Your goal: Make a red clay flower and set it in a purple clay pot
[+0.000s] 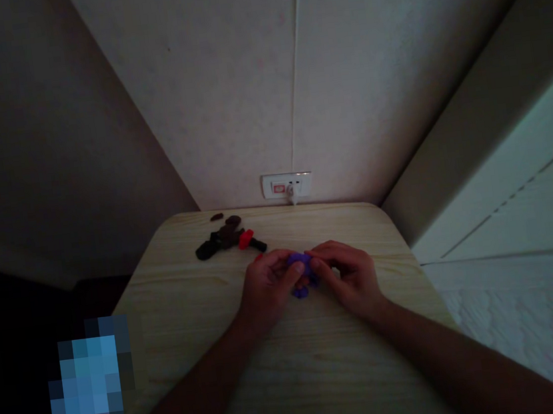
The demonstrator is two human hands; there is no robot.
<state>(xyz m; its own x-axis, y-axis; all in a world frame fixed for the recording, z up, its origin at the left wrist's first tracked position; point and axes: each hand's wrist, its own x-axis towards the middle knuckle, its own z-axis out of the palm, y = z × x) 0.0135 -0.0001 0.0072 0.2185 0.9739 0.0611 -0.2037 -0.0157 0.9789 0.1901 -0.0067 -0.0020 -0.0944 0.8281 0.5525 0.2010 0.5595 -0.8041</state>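
Note:
Both hands meet over the middle of the small table. My left hand (pixel 269 285) is closed, with its thumb and fingers pinching a small purple piece (pixel 300 259) that looks like modelling clay. From the other side, my right hand (pixel 348 275) pinches the same piece with thumb and forefinger. Just beneath the hands are more purple bits (pixel 300 293), partly hidden by the fingers. A trace of red (pixel 258 257) shows behind my left hand. Farther back on the left lies a group of dark brown and black lumps (pixel 230 236) with a red piece (pixel 246 239) among them.
A pale wood-grain table (pixel 198 351) stands against the wall. A wall socket (pixel 279 187) with a white plug is just above its back edge. One small brown scrap (pixel 216 217) lies near that edge. At lower left a bright, pixelated area (pixel 87 391) hides what is there.

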